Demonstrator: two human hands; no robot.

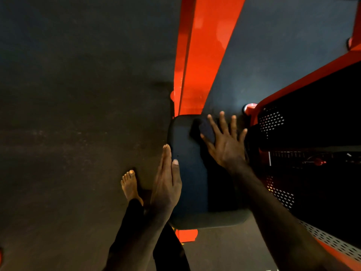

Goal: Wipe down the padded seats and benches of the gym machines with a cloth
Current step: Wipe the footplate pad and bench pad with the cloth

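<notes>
Both hands flat: left (167,184) steadies seat (187,173) edge, right (226,141) presses cloth (203,130). No grip, so cloth may slide out.

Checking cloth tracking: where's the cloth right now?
Head view: the dark cloth lies on the far end of the padded seat, under the spread fingers of the right hand, just below the red frame beam.
</notes>
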